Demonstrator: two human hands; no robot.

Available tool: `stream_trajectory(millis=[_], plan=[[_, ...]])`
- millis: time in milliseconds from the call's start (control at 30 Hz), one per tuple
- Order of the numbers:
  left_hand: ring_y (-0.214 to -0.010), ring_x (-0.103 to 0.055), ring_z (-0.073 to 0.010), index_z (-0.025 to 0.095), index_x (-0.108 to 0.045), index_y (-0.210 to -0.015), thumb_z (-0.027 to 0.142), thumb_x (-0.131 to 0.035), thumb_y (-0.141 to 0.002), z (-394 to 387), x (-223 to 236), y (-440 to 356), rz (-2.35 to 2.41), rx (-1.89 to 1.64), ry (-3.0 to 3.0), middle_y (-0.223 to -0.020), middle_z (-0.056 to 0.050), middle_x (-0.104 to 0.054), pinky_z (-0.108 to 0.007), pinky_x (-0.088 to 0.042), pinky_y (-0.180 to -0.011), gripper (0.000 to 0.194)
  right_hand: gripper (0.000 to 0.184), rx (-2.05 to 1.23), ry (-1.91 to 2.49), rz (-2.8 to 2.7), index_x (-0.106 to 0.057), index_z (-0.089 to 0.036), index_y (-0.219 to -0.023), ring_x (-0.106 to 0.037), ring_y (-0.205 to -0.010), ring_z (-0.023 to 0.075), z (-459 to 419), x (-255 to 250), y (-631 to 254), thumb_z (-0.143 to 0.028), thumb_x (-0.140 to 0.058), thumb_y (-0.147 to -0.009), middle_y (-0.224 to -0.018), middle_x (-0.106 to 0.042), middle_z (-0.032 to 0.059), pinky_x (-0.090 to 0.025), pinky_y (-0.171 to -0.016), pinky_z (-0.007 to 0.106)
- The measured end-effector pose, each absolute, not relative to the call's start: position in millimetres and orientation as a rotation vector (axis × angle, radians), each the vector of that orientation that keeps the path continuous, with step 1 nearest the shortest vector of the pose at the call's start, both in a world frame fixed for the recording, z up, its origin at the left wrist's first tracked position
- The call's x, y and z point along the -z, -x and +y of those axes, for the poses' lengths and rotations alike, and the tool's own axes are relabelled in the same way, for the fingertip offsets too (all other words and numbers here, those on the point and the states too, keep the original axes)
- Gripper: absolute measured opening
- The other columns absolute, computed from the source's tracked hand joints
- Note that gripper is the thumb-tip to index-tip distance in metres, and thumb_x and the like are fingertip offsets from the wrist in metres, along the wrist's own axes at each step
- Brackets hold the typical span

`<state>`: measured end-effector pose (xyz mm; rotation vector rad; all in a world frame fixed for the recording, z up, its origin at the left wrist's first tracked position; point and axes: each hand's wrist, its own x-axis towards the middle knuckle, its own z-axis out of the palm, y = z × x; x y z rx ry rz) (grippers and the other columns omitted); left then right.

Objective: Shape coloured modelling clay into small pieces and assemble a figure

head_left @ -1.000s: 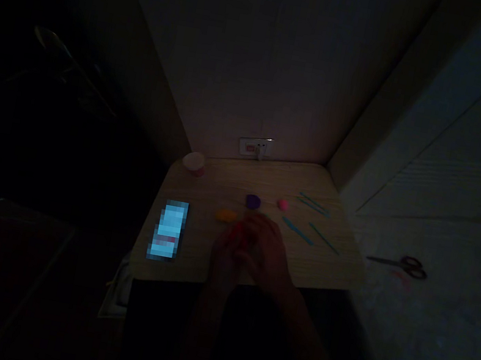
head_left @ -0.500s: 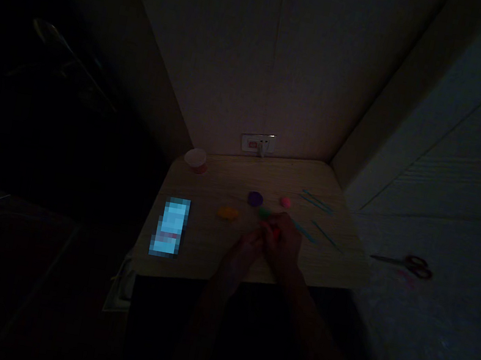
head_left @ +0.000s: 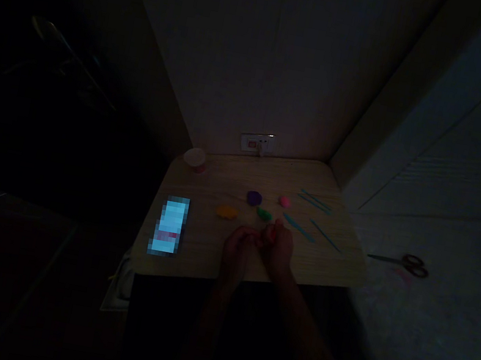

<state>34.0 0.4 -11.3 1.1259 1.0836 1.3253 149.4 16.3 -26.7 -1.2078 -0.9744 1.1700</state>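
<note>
We see a red clay lump [head_left: 273, 233] mostly hidden in our right hand [head_left: 277, 252], whose fingers curl around it above the wooden tabletop [head_left: 322, 269]. The lump shows at the inner side of that grasp, facing our left hand [head_left: 237, 251]. Our left fingertips are bunched and meet the right hand just beside the lump; in this dim light we cannot tell whether they pinch any of it. Just beyond our grip lies a green clay piece [head_left: 264, 214], with a purple clay piece [head_left: 254, 198] behind it. An orange clay piece [head_left: 227, 212] sits to the left, and a blue modelling tool [head_left: 298, 227] lies near our right hand.
</note>
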Motion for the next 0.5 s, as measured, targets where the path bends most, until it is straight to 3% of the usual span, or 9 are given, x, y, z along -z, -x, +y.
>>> stream_trajectory(millis=[133,267,367,500], plan=[[-0.077,-0.068,-0.0192,0.019,-0.071,-0.086,0.044,-0.072,-0.085,5,17,-32,1.071,-1.300,-1.114,-0.078,-0.003,-0.072,-0.032,-0.054,-0.077,0.025,0.057,-1.176,1.070,-0.873,-0.049,-0.028,-0.074,-0.038,-0.052,0.0162,17,23,-144,-0.082,-0.041,-0.091,-0.057,-0.040,-0.0040,-0.037,-0.050,0.031],[-0.093,-0.070,-0.0217,0.020,-0.070,-0.099,0.041,-0.076,-0.084,8,23,-31,1.033,-1.337,-1.158,-0.097,-0.006,-0.074,-0.034,-0.056,-0.086,0.027,0.046,-1.250,0.981,-0.836,-0.051,-0.029,-0.096,-0.046,-0.063,0.0156,16,21,-146,-0.070,-0.066,-0.082,-0.080,-0.052,-0.0038,-0.039,-0.056,0.027],[-0.105,-0.068,-0.0239,0.022,-0.070,-0.115,0.039,-0.074,-0.089,7,24,-30,1.003,-1.357,-1.300,-0.113,-0.009,-0.070,-0.037,-0.057,-0.094,0.031,0.039,-1.241,1.048,-0.913,-0.055,-0.027,-0.095,-0.049,-0.070,0.0164,14,22,-149,-0.060,-0.071,-0.083,-0.085,-0.056,-0.0026,-0.043,-0.063,0.028],[-0.124,-0.061,-0.0286,0.027,-0.068,-0.131,0.035,-0.070,-0.093,2,17,-29,1.006,-1.392,-1.575,-0.133,-0.013,-0.060,-0.045,-0.054,-0.106,0.039,0.038,-1.218,1.087,-1.105,-0.064,-0.024,-0.085,-0.054,-0.073,0.0191,10,18,-153,-0.062,-0.068,-0.088,-0.078,-0.061,0.0001,-0.046,-0.071,0.033]])
